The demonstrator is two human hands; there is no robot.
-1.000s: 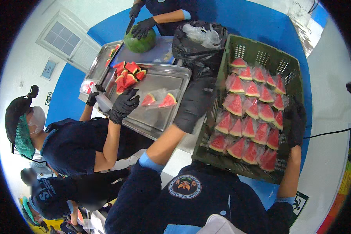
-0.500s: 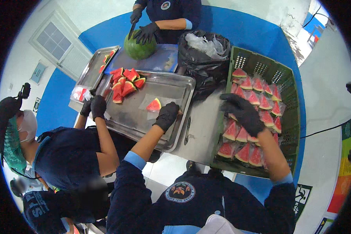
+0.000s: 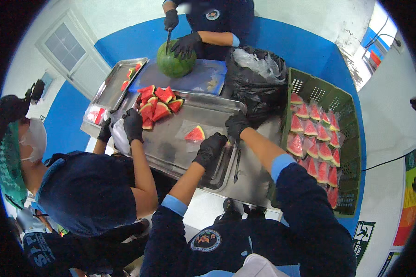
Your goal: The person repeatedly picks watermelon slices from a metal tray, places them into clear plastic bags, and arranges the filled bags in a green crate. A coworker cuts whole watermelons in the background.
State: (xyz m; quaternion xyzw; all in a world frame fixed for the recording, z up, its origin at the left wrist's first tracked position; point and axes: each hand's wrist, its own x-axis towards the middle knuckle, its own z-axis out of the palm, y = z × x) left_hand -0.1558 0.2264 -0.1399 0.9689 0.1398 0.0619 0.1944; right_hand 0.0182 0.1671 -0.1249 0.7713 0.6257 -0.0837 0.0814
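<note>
My left hand (image 3: 211, 150), in a black glove, is over the large metal tray (image 3: 217, 111) with its fingers curled closed. Beside its fingers a red watermelon wedge (image 3: 195, 134) rests on the tray on clear plastic. What those fingers pinch, if anything, is hidden; a small pinkish bit shows at their tips. My right hand (image 3: 237, 123), gloved in black too, is at the tray's right rim. Its fingers are bent, and their tips blend into the dark glove. Several unwrapped watermelon wedges (image 3: 158, 105) are heaped at the tray's far left.
A green crate (image 3: 351, 184) with bagged wedges stands right. A black bag-lined container (image 3: 254, 87) is behind the tray. Across, a person cuts a whole watermelon (image 3: 175, 62) with a knife. A co-worker on the left handles a plastic bag (image 3: 120, 134). A narrow dark tool (image 3: 237, 166) lies by the tray.
My right hand has moved left from over the crate to the tray's right rim. My left hand stays by the wedge. The whole view has shifted. The left co-worker's bag now shows more.
</note>
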